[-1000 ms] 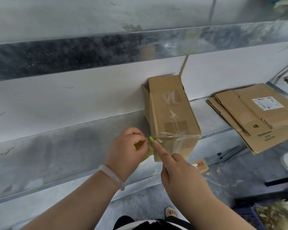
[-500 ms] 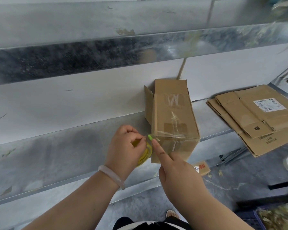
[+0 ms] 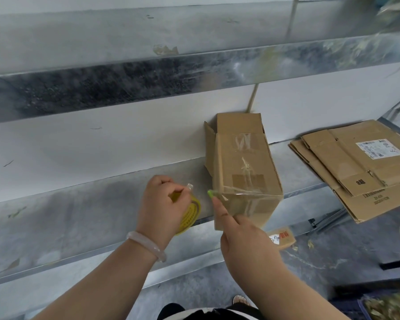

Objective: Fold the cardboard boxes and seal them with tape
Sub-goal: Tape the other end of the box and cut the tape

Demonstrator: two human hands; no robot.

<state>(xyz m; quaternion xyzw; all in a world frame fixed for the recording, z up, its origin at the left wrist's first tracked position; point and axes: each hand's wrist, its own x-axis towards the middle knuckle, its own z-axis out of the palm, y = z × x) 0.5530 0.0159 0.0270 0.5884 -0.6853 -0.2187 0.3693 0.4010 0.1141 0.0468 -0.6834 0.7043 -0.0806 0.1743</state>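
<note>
A small brown cardboard box [image 3: 243, 167] lies on the metal shelf [image 3: 83, 204], its far flaps open against the wall and clear tape across its near end. My left hand [image 3: 162, 204] grips a yellow roll of clear tape [image 3: 189, 214] just left of the box, with a loose tape end sticking up by the thumb. My right hand [image 3: 245, 241] points its index finger, green-nailed, onto the box's near left corner, pressing the tape there.
A stack of flattened cardboard boxes [image 3: 360, 167] lies on the shelf to the right, overhanging its edge. A small cardboard scrap [image 3: 282, 236] sits on the floor below. A second metal shelf [image 3: 148, 72] runs overhead. A dark crate [image 3: 383, 303] stands at bottom right.
My left hand has pulled the tape roll away to the left, and a gap now separates it from the box. My right index finger stays on the box corner.
</note>
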